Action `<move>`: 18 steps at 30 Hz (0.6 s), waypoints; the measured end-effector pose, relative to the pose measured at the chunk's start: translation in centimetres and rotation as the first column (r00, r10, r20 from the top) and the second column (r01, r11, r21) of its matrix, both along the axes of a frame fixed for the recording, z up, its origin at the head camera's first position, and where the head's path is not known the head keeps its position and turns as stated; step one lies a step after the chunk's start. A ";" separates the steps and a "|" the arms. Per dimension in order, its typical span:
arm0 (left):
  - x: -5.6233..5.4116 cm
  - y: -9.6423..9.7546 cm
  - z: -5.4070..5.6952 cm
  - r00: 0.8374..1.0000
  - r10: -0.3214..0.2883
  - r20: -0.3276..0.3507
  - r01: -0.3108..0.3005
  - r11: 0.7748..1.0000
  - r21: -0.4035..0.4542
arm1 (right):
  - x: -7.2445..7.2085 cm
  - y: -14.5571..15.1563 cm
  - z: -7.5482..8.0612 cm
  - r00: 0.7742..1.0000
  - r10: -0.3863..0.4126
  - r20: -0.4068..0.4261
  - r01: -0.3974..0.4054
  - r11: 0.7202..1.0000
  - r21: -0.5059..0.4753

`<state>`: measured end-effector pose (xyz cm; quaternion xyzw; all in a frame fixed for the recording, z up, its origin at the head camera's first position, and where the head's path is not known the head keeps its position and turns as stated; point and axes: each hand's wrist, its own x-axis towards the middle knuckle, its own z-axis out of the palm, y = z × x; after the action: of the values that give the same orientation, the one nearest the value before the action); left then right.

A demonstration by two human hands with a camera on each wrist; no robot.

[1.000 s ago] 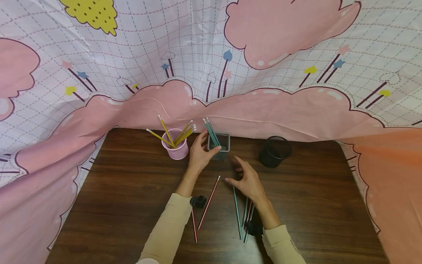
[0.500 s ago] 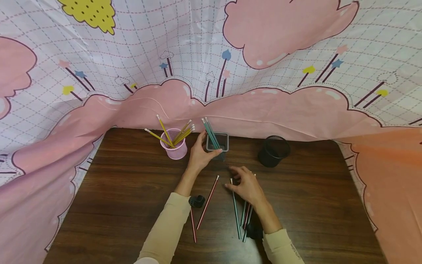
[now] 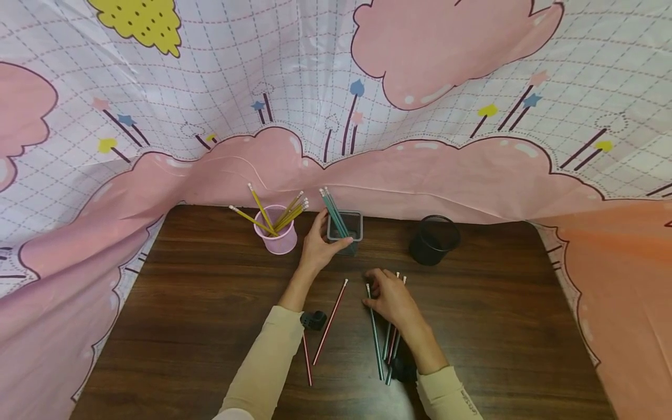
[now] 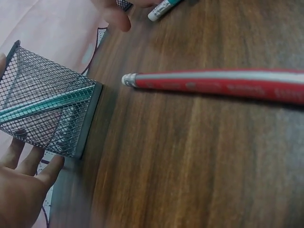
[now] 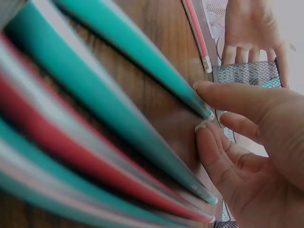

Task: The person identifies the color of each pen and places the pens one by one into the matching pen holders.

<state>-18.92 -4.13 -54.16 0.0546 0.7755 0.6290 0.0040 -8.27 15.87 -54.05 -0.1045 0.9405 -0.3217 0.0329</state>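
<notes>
My left hand point(image 3: 317, 251) holds a square mesh pencil holder point(image 3: 361, 227) at the back, thumb on one side and fingers on the other. Several green pencils point(image 3: 336, 213) lean inside it; the left wrist view shows them through the mesh point(image 4: 45, 66). Over the table my right hand point(image 3: 394, 300) reaches to the eraser end of a loose green pencil point(image 3: 375, 344). In the right wrist view its thumb and forefinger stand apart on either side of this green pencil point(image 5: 156, 64). Under the right wrist lie more green pencils and a red pencil point(image 5: 95, 142).
A pink mesh cup point(image 3: 280, 242) with several yellow pencils point(image 3: 262, 207) stands at back left. At back right is a black round mesh cup point(image 3: 433, 242). Two red pencils point(image 3: 331, 321) lie near the left wrist. A printed curtain point(image 3: 236, 169) hangs behind the table point(image 3: 199, 326).
My right hand has come down and back from near the pencil holder to the loose green pencil, its fingers drawing closer together. The left hand keeps its hold on the pencil holder.
</notes>
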 end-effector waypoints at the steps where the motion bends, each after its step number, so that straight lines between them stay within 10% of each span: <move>1: 0.0 0.0 -0.1 1.000 -0.002 0.005 0.002 1.000 -0.005 | 0.0 0.0 0.0 1.000 -0.002 -0.004 0.002 1.000 0.000; 18: -0.1 -0.3 -0.5 1.000 -0.007 0.005 0.007 0.999 -0.037 | -0.3 -1.7 0.7 0.994 -0.102 -0.033 0.105 0.989 0.107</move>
<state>-19.00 -4.39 -54.62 0.0558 0.7869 0.6145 0.0091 -8.59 14.14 -53.38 -0.0579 0.9611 -0.2700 0.0087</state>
